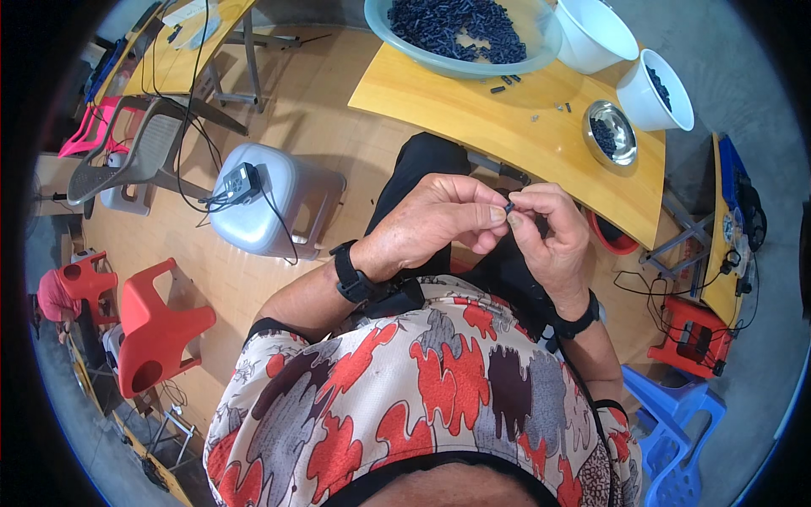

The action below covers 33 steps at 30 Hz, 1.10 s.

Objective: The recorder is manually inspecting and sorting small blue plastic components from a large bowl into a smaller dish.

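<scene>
My left hand (443,218) and my right hand (553,232) meet in front of my body, above my lap and short of the table edge. Between the pinched fingertips of both hands sits a small dark piece (509,206), mostly covered by the fingers. Its exact kind is too small to make out. On the table ahead, a wide translucent basin (380,35) holds many small dark blue-black pieces (456,25). A few loose dark pieces (498,89) lie on the wood beside it. To the right, a shiny metal bowl (625,139) has more small dark pieces in it.
Two white buckets (591,42) stand at the table's (473,106) back right, one with dark pieces inside. A silver-grey stool (253,207) bearing a black power strip (240,182) is at left, near a red stool (156,329). A blue plastic chair (676,422) stands lower right. Cables trail across the floor.
</scene>
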### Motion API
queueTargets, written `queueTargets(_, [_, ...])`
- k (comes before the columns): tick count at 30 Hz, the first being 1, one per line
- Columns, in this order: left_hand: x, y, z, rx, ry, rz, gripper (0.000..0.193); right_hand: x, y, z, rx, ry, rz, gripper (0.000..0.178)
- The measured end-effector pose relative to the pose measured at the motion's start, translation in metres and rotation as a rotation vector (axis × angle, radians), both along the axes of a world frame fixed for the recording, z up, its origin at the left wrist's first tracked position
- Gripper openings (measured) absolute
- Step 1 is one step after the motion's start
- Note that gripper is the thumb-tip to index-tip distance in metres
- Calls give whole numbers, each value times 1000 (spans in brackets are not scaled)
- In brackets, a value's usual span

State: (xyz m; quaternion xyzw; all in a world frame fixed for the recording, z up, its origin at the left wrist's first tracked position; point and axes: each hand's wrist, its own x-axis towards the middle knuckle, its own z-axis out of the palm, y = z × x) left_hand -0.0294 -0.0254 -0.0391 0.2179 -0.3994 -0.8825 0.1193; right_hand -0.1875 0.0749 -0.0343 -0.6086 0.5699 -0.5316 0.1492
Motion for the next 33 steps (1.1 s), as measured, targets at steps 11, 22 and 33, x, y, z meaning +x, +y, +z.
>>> queueTargets(11, [-3, -1, 3, -6, 37, 51, 17, 2, 0, 11, 54, 114, 84, 50])
queueTargets(22, [-10, -2, 7, 0, 101, 50, 20, 11, -7, -2, -62, 255, -110, 54])
queueTargets(33, [-8, 0, 6, 12, 111, 37, 19, 11, -9, 1, -106, 239, -126, 41])
